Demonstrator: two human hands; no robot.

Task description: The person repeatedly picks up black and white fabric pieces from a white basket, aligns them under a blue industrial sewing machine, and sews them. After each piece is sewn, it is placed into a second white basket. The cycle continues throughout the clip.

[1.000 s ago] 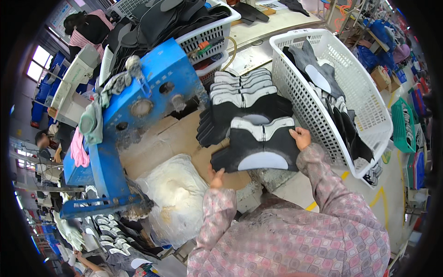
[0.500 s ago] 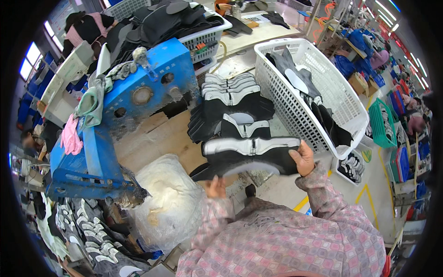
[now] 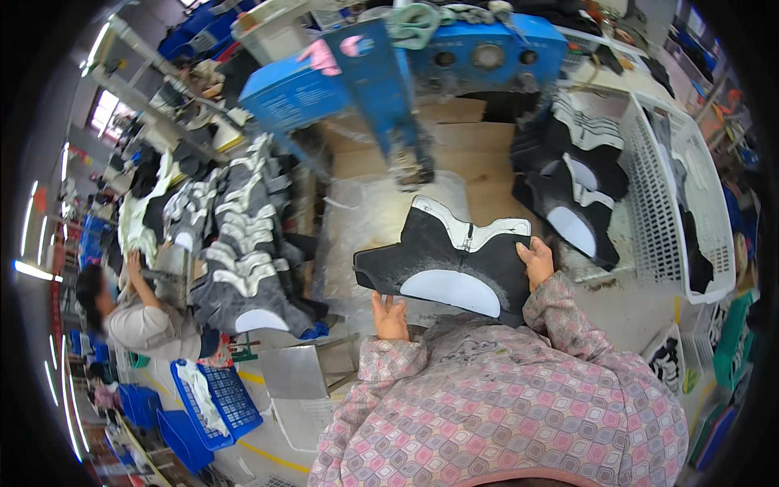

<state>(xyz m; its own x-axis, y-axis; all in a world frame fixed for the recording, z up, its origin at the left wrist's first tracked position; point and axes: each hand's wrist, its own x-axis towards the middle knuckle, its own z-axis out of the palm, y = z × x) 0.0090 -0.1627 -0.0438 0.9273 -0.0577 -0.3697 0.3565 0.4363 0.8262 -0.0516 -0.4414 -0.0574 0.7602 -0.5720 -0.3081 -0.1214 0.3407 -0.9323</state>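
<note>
We are holding a flat stack of black fabric shoe-upper pieces with white and grey panels (image 3: 450, 264) between us, left hand (image 3: 391, 315) fingers supporting underneath, right hand (image 3: 538, 261) fingers gripping its edge.

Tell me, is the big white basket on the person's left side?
No, the white basket stands on the person's right, beyond the right hand that holds the black shoe piece.

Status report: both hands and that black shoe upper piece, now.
Left hand under near edge of black shoe upper piece with white half-moon patch. Right hand grips its right edge. Piece lifted over clear plastic sheet; nothing blocking.
</note>
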